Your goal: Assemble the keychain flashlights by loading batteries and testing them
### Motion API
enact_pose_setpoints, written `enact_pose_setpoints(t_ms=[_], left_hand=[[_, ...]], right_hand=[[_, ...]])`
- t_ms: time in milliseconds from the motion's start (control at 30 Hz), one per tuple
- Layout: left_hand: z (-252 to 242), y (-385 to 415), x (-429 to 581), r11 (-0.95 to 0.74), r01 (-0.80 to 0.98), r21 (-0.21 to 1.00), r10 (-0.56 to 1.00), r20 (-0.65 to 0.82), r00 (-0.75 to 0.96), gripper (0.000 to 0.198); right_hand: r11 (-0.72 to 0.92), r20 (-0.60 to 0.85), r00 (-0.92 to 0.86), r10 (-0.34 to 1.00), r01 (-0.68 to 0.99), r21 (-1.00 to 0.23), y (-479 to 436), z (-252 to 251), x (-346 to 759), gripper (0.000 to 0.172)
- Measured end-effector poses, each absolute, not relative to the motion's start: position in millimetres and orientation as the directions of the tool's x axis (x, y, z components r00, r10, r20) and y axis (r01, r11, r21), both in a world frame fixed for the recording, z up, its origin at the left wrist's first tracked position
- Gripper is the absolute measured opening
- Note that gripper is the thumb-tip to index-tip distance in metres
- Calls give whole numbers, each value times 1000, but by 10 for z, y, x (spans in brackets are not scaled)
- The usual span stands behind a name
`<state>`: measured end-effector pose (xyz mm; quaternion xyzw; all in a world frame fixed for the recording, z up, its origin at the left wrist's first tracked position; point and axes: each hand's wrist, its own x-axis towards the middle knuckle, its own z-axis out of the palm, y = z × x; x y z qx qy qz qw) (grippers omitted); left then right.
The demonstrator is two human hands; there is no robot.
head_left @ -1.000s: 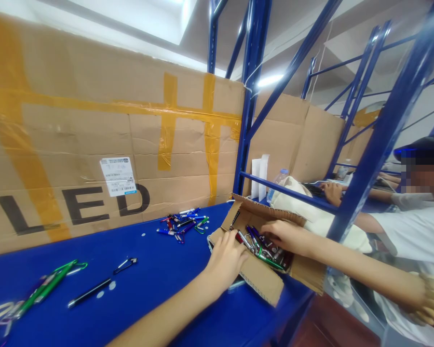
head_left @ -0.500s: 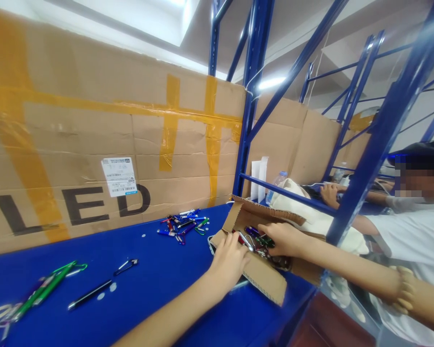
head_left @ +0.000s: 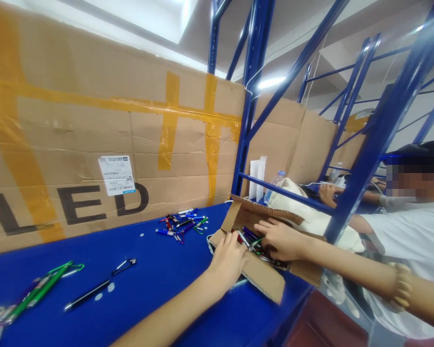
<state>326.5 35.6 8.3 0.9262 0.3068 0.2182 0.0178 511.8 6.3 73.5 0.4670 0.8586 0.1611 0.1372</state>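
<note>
A small open cardboard box [head_left: 264,277] lies tilted on the blue surface, holding several slim metallic pen-like pieces [head_left: 249,237] in mixed colours with clips. My left hand [head_left: 226,262] grips the near left edge of this box, fingers curled over the rim. Inside it, my right hand [head_left: 280,238] rests on the loose pieces with its fingers somewhat apart; its fingertips are partly hidden. Behind and left of the box is a pile of similar pieces [head_left: 183,225] in blue, red and black, with a green carabiner clip [head_left: 201,224] at its right end.
On the blue tabletop [head_left: 137,308] lie a black pen-like piece [head_left: 87,295], a small black clip piece [head_left: 124,266] and a green bundle [head_left: 39,294]. A large LED carton [head_left: 83,135] stands behind. A blue rack post [head_left: 251,96] rises beyond the box; another person [head_left: 401,241] sits right.
My right hand has loosened and spread over the pieces in the box; the dark and green pieces under its fingers have shifted. My left hand keeps its hold on the box edge.
</note>
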Motion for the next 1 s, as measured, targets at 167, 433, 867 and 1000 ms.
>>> enact_pose_setpoints(t_ms=[167, 433, 867, 1000], left_hand=[[72, 350, 3261, -816, 551, 173, 569, 401, 718, 22], [78, 344, 3246, -813, 555, 176, 577, 375, 726, 21], [87, 326, 3226, -810, 561, 171, 582, 352, 734, 26], [118, 298, 3207, -802, 570, 177, 594, 329, 734, 27]], right_hand=[[476, -135, -459, 878, 806, 351, 58, 702, 5075, 49], [400, -43, -439, 898, 769, 499, 177, 613, 5003, 13], [478, -102, -501, 860, 718, 505, 53, 630, 4949, 15], [499, -122, -496, 860, 764, 408, 65, 618, 4964, 16]])
